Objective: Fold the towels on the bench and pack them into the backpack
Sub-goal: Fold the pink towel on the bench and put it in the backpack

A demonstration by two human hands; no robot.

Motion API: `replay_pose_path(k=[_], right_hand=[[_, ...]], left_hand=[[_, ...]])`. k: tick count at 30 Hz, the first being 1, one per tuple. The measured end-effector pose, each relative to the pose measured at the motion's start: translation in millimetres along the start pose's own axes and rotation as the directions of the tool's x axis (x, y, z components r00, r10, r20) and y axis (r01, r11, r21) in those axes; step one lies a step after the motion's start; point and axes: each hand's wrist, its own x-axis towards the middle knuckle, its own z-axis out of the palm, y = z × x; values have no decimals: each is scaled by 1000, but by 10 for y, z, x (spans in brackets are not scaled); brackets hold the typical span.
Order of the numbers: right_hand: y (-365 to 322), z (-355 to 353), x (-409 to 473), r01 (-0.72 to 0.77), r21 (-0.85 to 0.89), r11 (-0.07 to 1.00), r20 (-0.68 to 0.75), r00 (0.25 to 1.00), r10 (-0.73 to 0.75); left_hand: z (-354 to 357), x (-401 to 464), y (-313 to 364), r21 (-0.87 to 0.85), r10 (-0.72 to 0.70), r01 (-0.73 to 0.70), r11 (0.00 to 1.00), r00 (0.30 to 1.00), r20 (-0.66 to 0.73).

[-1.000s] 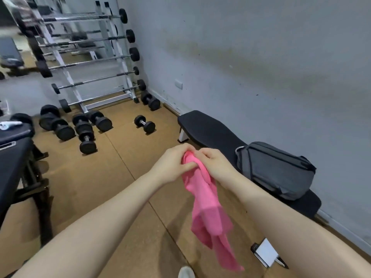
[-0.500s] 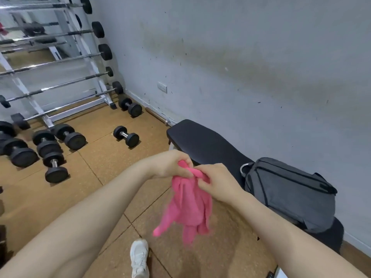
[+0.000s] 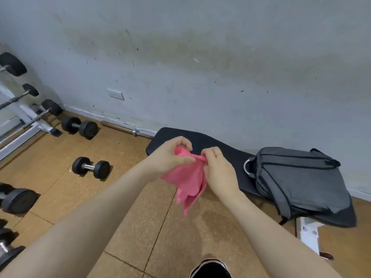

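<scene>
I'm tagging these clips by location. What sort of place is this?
Most likely a gym or weight room. Dumbbells lie on the floor, a rack of barbells stands at the left, and a padded black bench sits along the wall.

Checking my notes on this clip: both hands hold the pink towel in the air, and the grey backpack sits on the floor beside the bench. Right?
Not quite. The head view shows the grey backpack lying on the bench, not the floor. The rest stands: left hand and right hand both hold the pink towel in the air.
</scene>
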Motion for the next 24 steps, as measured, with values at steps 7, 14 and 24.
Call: replay_pose_path(k=[7, 14, 24], right_hand=[[593, 223, 851, -294, 48, 955, -84, 951, 297], [1029, 593, 1570, -222, 73, 972, 541, 828, 148], [1307, 1200, 2644, -309, 89, 947, 603, 773, 196]], left_hand=[[-477, 919, -254, -75, -142, 148, 986, 987, 79], [-823, 1726, -878, 473, -282, 237, 849, 959, 27], [-1168, 2800, -1963, 643, -379, 355, 679, 919, -106]])
